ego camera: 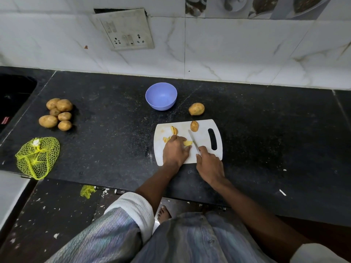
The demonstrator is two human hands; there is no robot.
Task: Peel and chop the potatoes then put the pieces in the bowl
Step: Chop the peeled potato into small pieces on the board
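A white cutting board (204,138) lies on the black counter. My left hand (175,149) holds a yellow potato piece (188,143) down on the board. My right hand (208,164) grips a knife (192,139) whose blade lies just right of that piece. Cut slices (174,130) sit at the board's left, and a potato half (194,126) with skin stands at its far edge. A whole potato (196,109) rests beyond the board. The empty blue bowl (161,98) stands behind the board to the left.
Several whole potatoes (57,114) are heaped at the counter's left. A yellow net bag (38,157) lies near the front left edge. A sink opening (13,95) is at the far left, and a tiled wall with a socket plate (125,30) rises behind.
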